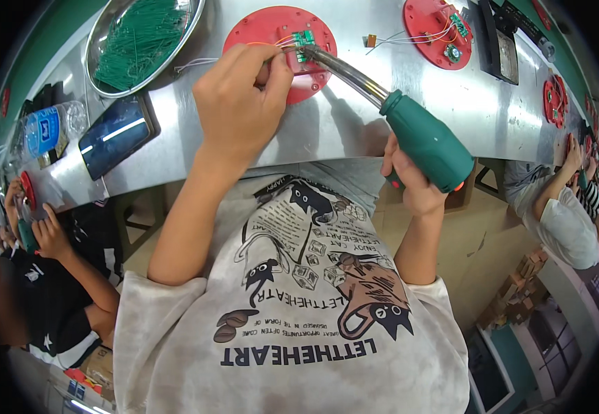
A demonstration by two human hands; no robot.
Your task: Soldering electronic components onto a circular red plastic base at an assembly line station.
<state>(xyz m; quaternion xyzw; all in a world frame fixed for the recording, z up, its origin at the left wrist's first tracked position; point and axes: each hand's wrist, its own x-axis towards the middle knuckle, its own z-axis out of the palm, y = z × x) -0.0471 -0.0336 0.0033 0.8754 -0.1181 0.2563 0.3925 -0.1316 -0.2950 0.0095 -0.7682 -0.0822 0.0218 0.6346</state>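
Note:
My left hand [237,96] is closed in a pinch at a thin wire [283,41] beside a small green circuit board [304,37]. The board sits on a round red plastic disc [254,27], and several thin coloured wires run to it. In my right hand [415,179] is a green-handled soldering gun [427,134], gripped by its handle. The gun's metal barrel slants up and left, its tip at the board close to my left fingertips. Whether the tip touches the board I cannot tell.
A metal bowl of green wires [94,69] stands at the far left, with a dark phone [116,136] and plastic bottle [51,127] nearby. Another wired red disc [427,34] and a black holder [499,48] lie right. Co-workers sit on both sides of the metal table [437,103].

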